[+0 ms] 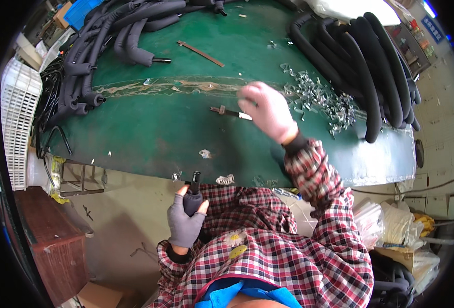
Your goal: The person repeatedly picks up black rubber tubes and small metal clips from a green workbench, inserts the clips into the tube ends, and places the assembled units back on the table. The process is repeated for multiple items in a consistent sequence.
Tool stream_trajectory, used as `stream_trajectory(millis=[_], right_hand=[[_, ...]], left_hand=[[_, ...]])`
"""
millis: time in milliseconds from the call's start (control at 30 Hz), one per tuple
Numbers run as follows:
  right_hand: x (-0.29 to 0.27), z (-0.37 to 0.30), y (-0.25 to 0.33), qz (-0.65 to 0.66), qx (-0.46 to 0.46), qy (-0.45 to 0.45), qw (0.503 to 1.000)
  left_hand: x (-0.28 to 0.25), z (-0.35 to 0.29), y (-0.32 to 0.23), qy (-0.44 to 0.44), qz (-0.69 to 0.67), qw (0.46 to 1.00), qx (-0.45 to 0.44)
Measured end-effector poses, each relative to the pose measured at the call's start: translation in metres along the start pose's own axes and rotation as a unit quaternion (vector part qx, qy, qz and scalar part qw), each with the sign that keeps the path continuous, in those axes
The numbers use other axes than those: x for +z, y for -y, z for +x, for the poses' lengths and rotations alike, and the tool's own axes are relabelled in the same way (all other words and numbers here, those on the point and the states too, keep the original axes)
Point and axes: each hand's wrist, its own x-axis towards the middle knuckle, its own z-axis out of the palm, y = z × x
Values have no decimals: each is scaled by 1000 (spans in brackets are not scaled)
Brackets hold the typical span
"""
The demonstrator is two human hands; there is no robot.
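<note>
My left hand (185,220), in a grey glove with bare fingertips, is closed around a black foam-covered tube (192,203) at the table's near edge. A bare, shiny black end of the tube sticks up past the foam. My right hand (268,110), in a pale pink glove, is over the middle of the table. It is smeared by motion, so whether its fingers hold anything is unclear. Just left of it lies a slim dark tool (230,112) with a pale tip. Right of that hand, many small clear pieces (314,95) are scattered on the green table (150,138).
Black foam-covered tubes are heaped at the far left (129,43) and far right (365,66). A thin brown strip (201,54) lies toward the back. Clear tape (186,86) crosses the tabletop. A white plastic crate (19,123) and a brown wooden cabinet (57,251) stand at left.
</note>
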Motion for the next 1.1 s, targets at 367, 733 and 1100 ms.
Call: stream_trajectory(millis=[367,733,1100], right_hand=[[103,148,-51,-179,156,173,956],[-64,-17,-64,24,57,-72,996],[-97,-103,-78,-93,30,-18,995]], left_hand=[[11,4,10,61,68,995,28],[13,-3,14,34,8,999,38],[29,24,-11,62,47,995,55]])
